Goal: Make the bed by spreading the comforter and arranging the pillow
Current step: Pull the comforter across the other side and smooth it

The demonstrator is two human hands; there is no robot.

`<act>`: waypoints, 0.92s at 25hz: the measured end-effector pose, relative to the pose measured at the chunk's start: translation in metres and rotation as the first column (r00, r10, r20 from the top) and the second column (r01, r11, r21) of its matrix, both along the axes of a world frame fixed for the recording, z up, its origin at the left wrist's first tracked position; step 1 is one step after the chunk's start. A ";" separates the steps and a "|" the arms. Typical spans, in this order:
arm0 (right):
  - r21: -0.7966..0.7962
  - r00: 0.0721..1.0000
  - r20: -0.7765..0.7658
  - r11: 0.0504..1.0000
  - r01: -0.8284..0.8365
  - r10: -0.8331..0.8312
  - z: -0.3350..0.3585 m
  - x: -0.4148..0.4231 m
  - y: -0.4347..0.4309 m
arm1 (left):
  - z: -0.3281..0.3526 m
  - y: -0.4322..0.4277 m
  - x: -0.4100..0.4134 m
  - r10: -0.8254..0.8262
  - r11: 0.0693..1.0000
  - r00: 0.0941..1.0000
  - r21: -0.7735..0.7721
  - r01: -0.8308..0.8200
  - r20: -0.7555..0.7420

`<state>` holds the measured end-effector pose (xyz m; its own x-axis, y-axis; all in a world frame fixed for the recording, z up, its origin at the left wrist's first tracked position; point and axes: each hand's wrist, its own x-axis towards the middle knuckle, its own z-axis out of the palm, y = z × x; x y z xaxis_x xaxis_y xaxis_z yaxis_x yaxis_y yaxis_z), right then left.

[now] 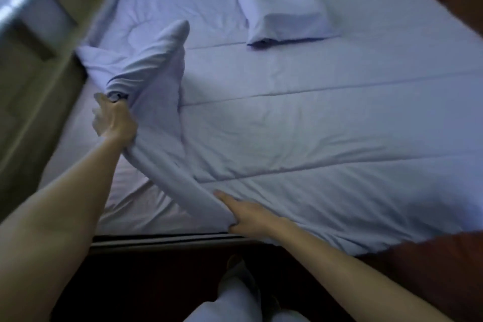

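The lilac quilted comforter (313, 125) lay flat over most of the bed (156, 239), but its left side was folded back on itself, leaving the fitted sheet (86, 138) bare along the bed's left edge. The left hand (115, 117) clenched a bunched handful of that turned-back edge, lifted off the sheet. At the foot edge the right hand (251, 217) seemed to pinch the hem, thumb on top, though blur hid the fingers. The pillow (282, 5) rested on the comforter towards the head edge. The comforter looked soft, light and limp, and was probably best held at its corners and hem.
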<state>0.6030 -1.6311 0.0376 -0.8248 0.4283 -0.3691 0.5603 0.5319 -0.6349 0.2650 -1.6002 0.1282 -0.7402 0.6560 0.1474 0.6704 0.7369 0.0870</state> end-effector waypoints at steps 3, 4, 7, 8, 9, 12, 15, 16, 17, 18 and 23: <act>0.066 0.996 0.090 0.998 -0.017 0.011 0.010 -0.011 -0.014 | 0.018 -0.100 -0.016 0.145 0.984 0.988 0.107 -0.139 -0.049; 0.101 0.991 0.107 0.990 -0.094 0.083 0.012 -0.017 -0.023 | 0.018 -0.133 -0.021 0.197 0.973 0.979 0.136 -0.189 -0.048; 0.206 0.935 0.126 0.914 -0.351 0.331 0.011 -0.034 -0.058 | 0.007 -0.235 -0.016 0.369 0.916 0.929 0.159 -0.368 0.022; 0.220 0.914 0.144 0.888 -0.404 0.380 0.008 -0.037 -0.070 | -0.002 -0.266 -0.009 0.429 0.887 0.900 0.152 -0.436 0.077; 0.233 0.894 0.174 0.864 -0.446 0.414 0.005 -0.038 -0.080 | -0.015 -0.293 -0.002 0.470 0.859 0.870 0.150 -0.489 0.146; 0.264 0.858 0.241 0.820 -0.509 0.455 -0.007 -0.040 -0.098 | -0.054 -0.343 0.016 0.491 0.833 0.831 0.138 -0.535 0.260; 0.276 0.838 0.302 0.799 -0.534 0.455 -0.015 -0.040 -0.097 | -0.079 -0.350 0.009 0.517 0.809 0.791 0.115 -0.576 0.326; 0.264 0.830 0.311 0.797 -0.543 0.463 -0.018 -0.041 -0.095 | -0.085 -0.346 0.005 0.546 0.794 0.750 0.055 -0.605 0.374; 0.227 0.812 0.337 0.795 -0.562 0.477 -0.024 -0.046 -0.092 | -0.090 -0.345 -0.003 0.581 0.770 0.695 -0.010 -0.638 0.424; 0.180 0.783 0.376 0.790 -0.586 0.495 -0.030 -0.049 -0.090 | -0.093 -0.345 -0.010 0.643 0.719 0.606 -0.094 -0.689 0.468; -0.065 0.656 0.530 0.797 -0.600 0.538 -0.056 -0.079 -0.101 | -0.097 -0.350 -0.041 0.612 0.761 0.548 -0.236 -0.604 0.570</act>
